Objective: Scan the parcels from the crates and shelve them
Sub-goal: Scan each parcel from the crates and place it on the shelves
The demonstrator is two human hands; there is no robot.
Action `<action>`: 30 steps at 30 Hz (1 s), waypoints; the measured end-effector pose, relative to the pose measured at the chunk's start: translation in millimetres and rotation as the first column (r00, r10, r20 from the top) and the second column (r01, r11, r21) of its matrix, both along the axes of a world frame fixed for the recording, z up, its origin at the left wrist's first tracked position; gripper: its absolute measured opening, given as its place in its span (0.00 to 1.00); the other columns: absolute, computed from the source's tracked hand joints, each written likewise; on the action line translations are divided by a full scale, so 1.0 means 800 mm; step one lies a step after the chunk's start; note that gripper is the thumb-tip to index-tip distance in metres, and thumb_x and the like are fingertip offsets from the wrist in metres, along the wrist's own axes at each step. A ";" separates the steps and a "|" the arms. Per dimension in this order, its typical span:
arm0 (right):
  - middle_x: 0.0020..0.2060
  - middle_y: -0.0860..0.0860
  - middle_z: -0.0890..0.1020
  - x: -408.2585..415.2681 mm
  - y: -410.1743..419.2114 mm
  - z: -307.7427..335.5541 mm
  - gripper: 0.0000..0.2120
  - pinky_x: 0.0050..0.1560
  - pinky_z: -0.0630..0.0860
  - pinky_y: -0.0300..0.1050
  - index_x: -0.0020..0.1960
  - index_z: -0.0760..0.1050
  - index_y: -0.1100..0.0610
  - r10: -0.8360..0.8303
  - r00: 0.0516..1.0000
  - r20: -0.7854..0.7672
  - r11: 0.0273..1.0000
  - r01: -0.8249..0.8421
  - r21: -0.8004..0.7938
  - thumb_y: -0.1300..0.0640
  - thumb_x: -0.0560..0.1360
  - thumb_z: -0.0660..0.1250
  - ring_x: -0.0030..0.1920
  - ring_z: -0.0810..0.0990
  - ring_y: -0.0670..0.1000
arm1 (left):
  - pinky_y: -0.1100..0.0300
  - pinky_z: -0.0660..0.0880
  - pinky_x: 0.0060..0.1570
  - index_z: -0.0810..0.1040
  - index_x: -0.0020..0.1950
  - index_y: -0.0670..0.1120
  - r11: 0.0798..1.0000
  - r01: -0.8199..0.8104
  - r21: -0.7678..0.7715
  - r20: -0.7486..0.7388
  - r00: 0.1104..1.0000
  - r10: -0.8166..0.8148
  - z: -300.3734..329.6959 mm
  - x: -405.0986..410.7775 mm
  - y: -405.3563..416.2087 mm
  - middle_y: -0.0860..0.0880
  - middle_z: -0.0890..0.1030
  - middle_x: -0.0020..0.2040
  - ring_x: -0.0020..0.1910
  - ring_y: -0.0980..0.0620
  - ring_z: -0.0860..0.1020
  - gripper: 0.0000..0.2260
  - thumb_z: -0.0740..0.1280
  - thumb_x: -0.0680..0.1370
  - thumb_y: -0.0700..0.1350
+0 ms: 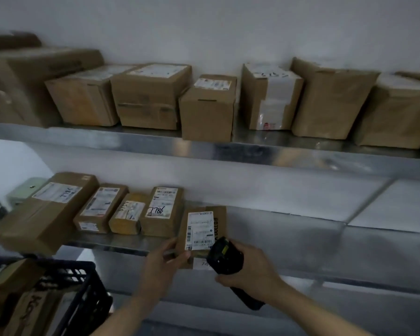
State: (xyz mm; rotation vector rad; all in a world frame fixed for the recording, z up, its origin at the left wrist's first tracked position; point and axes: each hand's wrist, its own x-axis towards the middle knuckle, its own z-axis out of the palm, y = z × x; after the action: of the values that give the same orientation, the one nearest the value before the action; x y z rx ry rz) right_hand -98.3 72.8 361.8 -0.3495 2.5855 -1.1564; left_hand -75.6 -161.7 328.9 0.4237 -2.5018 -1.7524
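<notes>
Left hand (161, 264) and right hand (255, 269): both bare, no gloves, rings or watch seen. Forearms bare to frame edge; no sleeve visible.

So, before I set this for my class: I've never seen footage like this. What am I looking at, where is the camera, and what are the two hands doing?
There is no machine here. A person wears a camera on the head, so you look forward and down at their own two bare hands. The left hand holds a small cardboard parcel by its edge, white label facing up. The right hand has its grip round a black handheld scanner, aimed at that label. Behind are two metal shelves: the lower shelf carries a row of small labelled parcels at the left, the upper shelf a row of bigger boxes. At bottom left a black crate holds more parcels.
</notes>
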 end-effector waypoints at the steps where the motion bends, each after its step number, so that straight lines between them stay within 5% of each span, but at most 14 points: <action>1: 0.52 0.37 0.84 -0.009 -0.007 -0.012 0.34 0.53 0.82 0.42 0.65 0.76 0.36 0.000 1.000 -0.001 1.000 0.000 0.005 0.43 0.61 0.82 0.51 0.82 0.38 | 0.72 0.76 0.39 0.80 0.59 0.52 1.000 0.000 0.022 0.008 1.000 0.000 -0.015 -0.010 -0.005 0.62 0.84 0.45 0.43 0.67 0.82 0.14 0.75 0.76 0.43; 4: 0.52 0.38 0.84 -0.030 -0.022 -0.047 0.37 0.52 0.81 0.40 0.68 0.75 0.38 -0.002 1.000 -0.015 1.000 0.003 0.014 0.44 0.62 0.83 0.51 0.82 0.39 | 0.68 0.79 0.40 0.79 0.61 0.52 0.997 -0.040 0.065 0.050 0.998 0.037 -0.053 -0.036 -0.018 0.62 0.83 0.47 0.44 0.63 0.83 0.16 0.76 0.74 0.42; 7: 0.47 0.37 0.84 -0.047 -0.028 -0.071 0.33 0.43 0.78 0.32 0.64 0.75 0.37 -0.014 1.000 -0.007 1.000 0.014 0.006 0.47 0.63 0.83 0.46 0.81 0.34 | 0.53 0.81 0.54 0.80 0.59 0.58 0.997 -0.066 0.035 0.075 0.995 0.063 -0.080 -0.055 -0.025 0.63 0.84 0.49 0.52 0.57 0.82 0.19 0.79 0.71 0.49; 12: 0.50 0.35 0.83 -0.068 -0.031 -0.099 0.37 0.44 0.77 0.30 0.69 0.74 0.36 0.010 0.999 -0.032 1.000 -0.010 0.018 0.48 0.62 0.83 0.48 0.81 0.34 | 0.74 0.76 0.41 0.75 0.63 0.57 0.998 -0.067 -0.002 0.008 0.998 0.067 -0.099 -0.077 -0.023 0.65 0.82 0.45 0.44 0.70 0.81 0.21 0.76 0.74 0.42; 17: 0.54 0.36 0.83 -0.093 -0.037 -0.110 0.38 0.47 0.80 0.33 0.71 0.74 0.39 0.026 0.999 -0.034 1.000 -0.026 -0.003 0.50 0.63 0.82 0.50 0.81 0.36 | 0.53 0.82 0.52 0.81 0.62 0.51 0.983 -0.157 -0.090 0.013 0.987 0.159 -0.099 -0.094 -0.020 0.58 0.85 0.49 0.48 0.59 0.84 0.18 0.77 0.74 0.47; 23: 0.55 0.37 0.84 -0.116 -0.038 -0.116 0.40 0.50 0.83 0.41 0.71 0.74 0.38 0.035 0.998 -0.052 0.999 -0.034 0.021 0.45 0.60 0.81 0.51 0.82 0.39 | 0.62 0.78 0.40 0.83 0.59 0.51 0.953 -0.232 -0.195 -0.028 0.973 0.231 -0.089 -0.106 -0.011 0.57 0.85 0.43 0.41 0.62 0.81 0.15 0.78 0.73 0.49; 30: 0.53 0.37 0.84 -0.120 -0.032 -0.117 0.37 0.47 0.82 0.40 0.69 0.74 0.37 0.043 0.995 -0.091 0.998 -0.040 0.041 0.46 0.62 0.81 0.50 0.82 0.38 | 0.52 0.82 0.46 0.84 0.56 0.50 0.936 -0.277 -0.218 -0.038 0.960 0.276 -0.093 -0.107 -0.015 0.56 0.86 0.44 0.44 0.58 0.83 0.17 0.78 0.71 0.56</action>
State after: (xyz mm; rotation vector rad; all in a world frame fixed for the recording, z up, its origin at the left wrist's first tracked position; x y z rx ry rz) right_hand -193.9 47.5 267.8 -0.4559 2.6624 -1.0992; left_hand -161.3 -173.9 254.5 0.7100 -2.4498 -1.3543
